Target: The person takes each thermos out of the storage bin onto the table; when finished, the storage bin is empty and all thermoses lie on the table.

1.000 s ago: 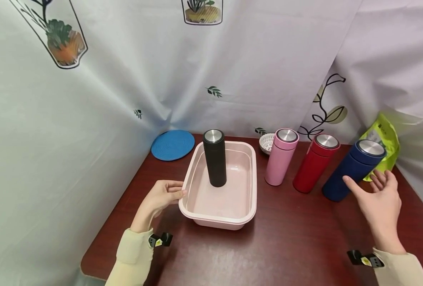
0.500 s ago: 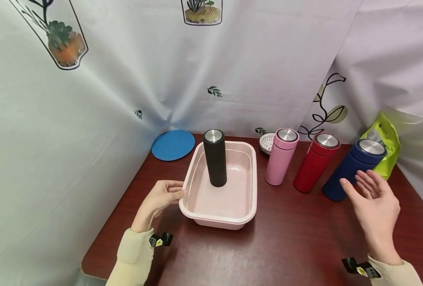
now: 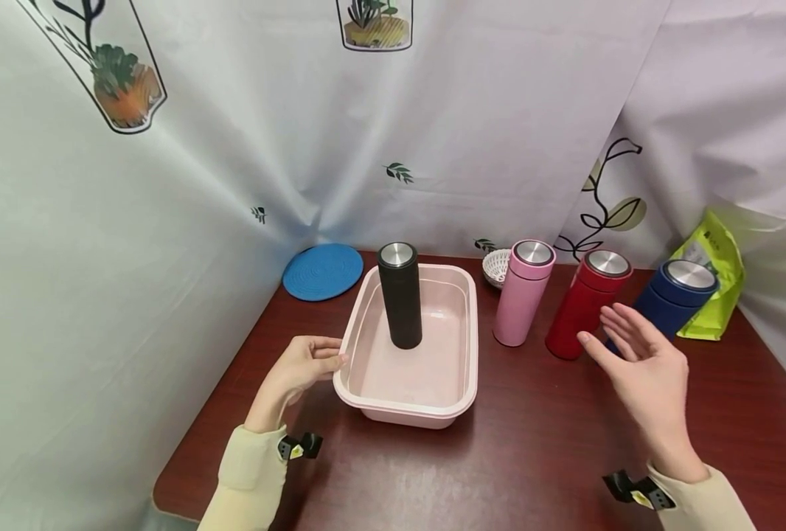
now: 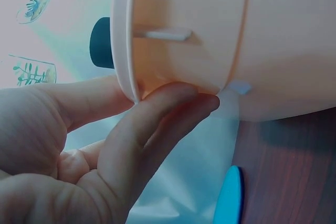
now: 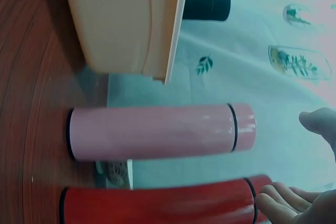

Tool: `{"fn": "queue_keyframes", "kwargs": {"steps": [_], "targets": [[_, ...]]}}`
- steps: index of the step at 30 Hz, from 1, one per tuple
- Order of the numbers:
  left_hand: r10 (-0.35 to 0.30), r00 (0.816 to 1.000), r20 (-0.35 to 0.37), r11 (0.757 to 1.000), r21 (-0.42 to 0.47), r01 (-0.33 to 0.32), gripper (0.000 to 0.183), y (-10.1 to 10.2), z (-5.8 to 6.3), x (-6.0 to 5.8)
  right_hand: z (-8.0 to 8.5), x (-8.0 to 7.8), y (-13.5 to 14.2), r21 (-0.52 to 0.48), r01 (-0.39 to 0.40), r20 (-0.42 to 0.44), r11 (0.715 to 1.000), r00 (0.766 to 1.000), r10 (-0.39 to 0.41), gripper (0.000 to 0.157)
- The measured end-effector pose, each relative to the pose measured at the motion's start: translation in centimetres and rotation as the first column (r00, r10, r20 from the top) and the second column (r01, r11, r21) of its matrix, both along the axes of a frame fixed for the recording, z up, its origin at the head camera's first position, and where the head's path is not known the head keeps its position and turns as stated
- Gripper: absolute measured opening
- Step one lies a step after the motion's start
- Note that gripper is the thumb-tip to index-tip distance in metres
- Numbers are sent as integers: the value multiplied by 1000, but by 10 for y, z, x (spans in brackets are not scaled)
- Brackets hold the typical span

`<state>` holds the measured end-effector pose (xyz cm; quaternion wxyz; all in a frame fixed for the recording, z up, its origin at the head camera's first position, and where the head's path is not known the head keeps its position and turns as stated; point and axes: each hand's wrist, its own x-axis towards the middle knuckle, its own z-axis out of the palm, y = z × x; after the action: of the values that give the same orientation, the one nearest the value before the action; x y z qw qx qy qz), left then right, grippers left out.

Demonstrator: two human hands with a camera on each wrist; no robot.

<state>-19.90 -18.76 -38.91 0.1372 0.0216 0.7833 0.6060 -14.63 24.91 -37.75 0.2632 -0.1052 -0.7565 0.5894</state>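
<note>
My left hand pinches the left rim of a pale pink plastic basin; the left wrist view has the thumb at the rim and fingers against the outer wall. Inside the basin stands a black thermos flask with a silver lid top. My right hand is held with thumb and fingers spread, holding nothing, in front of a red thermos flask and a blue thermos flask, overlapping both in the head view. A pink thermos flask stands left of the red one, also visible in the right wrist view.
A round blue mat lies at the back left of the dark red wooden table. Behind the pink flask is a small white woven basket. A lime green bag stands behind the blue flask, against the printed curtain.
My right hand has moved left from beside the blue flask towards the red one, its fingers still spread. The left hand, the basin and the flasks have stayed in place.
</note>
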Motion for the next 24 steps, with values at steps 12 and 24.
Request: {"fn": "queue_keyframes", "kwargs": {"steps": [12, 24], "targets": [[6, 1000, -1, 1000, -15, -6, 43, -1, 1, 0, -3, -17, -40, 46, -190, 10, 981, 982, 189, 65], [2, 1000, 4, 1000, 3, -2, 42, 0, -1, -1, -15, -57, -79, 31, -399, -61, 917, 915, 400, 64]]}}
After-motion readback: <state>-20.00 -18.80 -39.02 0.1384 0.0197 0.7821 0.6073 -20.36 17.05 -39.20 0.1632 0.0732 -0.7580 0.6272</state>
